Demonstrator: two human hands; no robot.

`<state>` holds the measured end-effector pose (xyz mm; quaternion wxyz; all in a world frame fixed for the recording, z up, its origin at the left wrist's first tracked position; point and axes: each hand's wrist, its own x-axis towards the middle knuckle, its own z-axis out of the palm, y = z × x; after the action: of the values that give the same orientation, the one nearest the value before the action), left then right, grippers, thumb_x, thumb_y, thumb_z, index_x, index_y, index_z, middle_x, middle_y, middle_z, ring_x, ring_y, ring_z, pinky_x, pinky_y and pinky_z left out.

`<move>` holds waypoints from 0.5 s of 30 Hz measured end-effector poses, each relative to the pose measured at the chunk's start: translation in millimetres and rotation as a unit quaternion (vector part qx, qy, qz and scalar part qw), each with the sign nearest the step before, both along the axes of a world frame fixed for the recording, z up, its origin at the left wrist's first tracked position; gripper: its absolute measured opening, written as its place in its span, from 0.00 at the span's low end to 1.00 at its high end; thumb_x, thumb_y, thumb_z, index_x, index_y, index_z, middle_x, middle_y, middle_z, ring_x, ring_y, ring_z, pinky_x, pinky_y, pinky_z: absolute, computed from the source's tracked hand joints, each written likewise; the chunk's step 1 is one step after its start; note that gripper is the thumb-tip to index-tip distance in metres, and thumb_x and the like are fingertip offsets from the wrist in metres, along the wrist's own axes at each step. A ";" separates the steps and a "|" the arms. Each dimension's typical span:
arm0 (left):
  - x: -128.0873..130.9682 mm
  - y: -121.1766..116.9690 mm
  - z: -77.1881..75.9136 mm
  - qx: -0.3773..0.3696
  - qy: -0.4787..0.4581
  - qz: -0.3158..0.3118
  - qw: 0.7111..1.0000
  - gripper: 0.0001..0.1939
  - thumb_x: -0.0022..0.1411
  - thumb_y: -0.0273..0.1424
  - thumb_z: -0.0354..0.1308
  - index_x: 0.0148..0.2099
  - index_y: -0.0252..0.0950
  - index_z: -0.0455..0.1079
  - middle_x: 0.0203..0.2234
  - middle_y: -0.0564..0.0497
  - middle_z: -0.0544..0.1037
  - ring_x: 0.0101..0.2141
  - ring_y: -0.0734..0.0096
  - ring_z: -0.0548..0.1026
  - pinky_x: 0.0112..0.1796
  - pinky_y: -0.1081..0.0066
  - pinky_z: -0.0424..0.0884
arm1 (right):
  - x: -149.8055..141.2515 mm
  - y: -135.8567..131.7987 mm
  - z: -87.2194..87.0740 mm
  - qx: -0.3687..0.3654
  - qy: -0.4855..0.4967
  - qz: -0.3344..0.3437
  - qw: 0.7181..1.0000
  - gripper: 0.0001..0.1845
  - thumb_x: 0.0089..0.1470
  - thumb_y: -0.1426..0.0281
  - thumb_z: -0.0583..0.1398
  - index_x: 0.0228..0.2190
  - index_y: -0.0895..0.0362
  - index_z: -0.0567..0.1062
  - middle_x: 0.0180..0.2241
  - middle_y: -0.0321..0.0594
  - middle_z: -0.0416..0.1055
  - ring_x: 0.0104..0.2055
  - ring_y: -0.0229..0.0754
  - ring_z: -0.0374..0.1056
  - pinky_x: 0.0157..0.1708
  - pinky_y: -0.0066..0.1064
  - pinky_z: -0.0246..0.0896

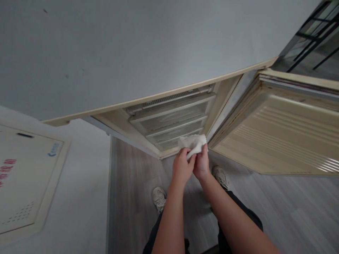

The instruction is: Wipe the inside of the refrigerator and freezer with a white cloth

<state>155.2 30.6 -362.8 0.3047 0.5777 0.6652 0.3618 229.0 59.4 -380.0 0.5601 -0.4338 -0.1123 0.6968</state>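
Observation:
Both hands meet low in front of an opened freezer compartment (176,116). Between them is a crumpled white tissue (194,141). My left hand (183,164) is closed on its near left part, thumb and fingers pinching it. My right hand (201,162) grips its right side, with the thumb lying along the edge. Behind the tissue, the compartment shows stacked translucent drawer fronts (172,121) in a cream frame. The freezer door (291,130) hangs wide to the right, its ribbed cream inner side facing me.
A grey-white panel (132,53) spans above the compartment. On the left, a white wall (87,183) carries a panel cover (29,176) with red lettering. My shoes (159,197) stand on the wood-look floor (129,176). Black metal furniture legs (315,38) appear at the upper right.

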 end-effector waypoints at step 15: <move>5.4 -23.8 33.3 0.113 -0.187 -0.142 0.965 0.15 0.64 0.37 0.62 0.53 0.43 0.75 0.45 0.48 0.81 0.40 0.66 0.81 0.35 0.70 0.75 | -50.1 -39.3 -13.1 0.028 -0.589 0.034 0.807 0.32 0.68 0.53 0.43 0.62 0.53 0.70 0.54 0.47 0.73 0.69 0.50 0.60 0.66 0.42 0.63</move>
<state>160.6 6.8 -329.6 0.4048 0.6189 0.4620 0.4895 178.9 20.1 -393.1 0.3743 -0.7407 -0.4550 0.3227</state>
